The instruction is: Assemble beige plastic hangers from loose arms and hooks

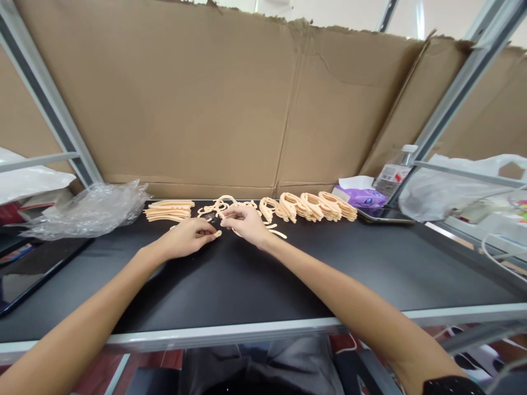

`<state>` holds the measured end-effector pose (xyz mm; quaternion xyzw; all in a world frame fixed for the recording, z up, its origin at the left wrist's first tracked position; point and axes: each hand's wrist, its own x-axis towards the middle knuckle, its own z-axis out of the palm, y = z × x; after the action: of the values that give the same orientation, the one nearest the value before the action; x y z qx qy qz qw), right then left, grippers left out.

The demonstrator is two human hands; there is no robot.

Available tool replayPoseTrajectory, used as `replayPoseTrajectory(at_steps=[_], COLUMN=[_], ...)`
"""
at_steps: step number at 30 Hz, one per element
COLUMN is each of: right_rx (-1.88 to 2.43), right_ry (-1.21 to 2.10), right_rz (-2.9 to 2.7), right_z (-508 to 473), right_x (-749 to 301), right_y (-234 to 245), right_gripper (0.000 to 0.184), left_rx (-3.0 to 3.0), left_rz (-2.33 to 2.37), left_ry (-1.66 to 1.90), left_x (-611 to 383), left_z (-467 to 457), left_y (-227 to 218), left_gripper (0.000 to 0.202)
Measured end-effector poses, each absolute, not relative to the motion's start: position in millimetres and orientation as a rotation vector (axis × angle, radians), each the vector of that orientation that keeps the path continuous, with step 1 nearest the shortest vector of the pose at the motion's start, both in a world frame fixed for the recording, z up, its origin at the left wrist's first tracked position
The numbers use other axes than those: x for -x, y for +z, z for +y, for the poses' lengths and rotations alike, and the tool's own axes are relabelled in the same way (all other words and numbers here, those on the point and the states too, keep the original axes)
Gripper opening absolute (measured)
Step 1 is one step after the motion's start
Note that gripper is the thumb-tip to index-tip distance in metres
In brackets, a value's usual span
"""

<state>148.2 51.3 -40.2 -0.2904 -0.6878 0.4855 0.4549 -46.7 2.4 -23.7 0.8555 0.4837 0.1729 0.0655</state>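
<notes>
My left hand (190,237) is closed over the dark table, fingers pinched on a peach-coloured strip (218,233) whose rounded end sticks out past the fingertips. Just right of it, my right hand (247,224) pinches thumb against fingers; what lies between them is too small to make out. Behind both hands is a loose heap of curved peach-coloured pieces (224,199), partly hidden by my right hand. A small dark, shiny item (209,217) shows between the hands. Two thin curved strips (277,233) lie beside my right wrist.
At the left is a stack of straight peach-coloured strips (169,210), then crumpled clear plastic (111,206). Several bundles of ring-shaped pieces (315,206) line the back right. Beyond them are a purple tissue pack (362,197), a bottle (395,174) and a cardboard wall (185,99).
</notes>
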Motion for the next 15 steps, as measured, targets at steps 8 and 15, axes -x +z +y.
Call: replayPoseTrajectory(at_steps=[8,15], right_rx=[0.757,0.752], right_ry=[1.339,1.375], right_rz=[-1.609,-1.81], right_z=[39.3,24.4], right_x=[-160.0,-200.2], right_y=[-33.1,-35.6], right_gripper=[0.031,0.021], left_rx=[-2.615,-2.667], left_rz=[1.428,1.299], left_ry=[0.53,0.485], left_x=[39.6,21.2], left_z=[-3.4,-14.2], left_y=[-23.4,-17.8], left_gripper=[0.035,0.022])
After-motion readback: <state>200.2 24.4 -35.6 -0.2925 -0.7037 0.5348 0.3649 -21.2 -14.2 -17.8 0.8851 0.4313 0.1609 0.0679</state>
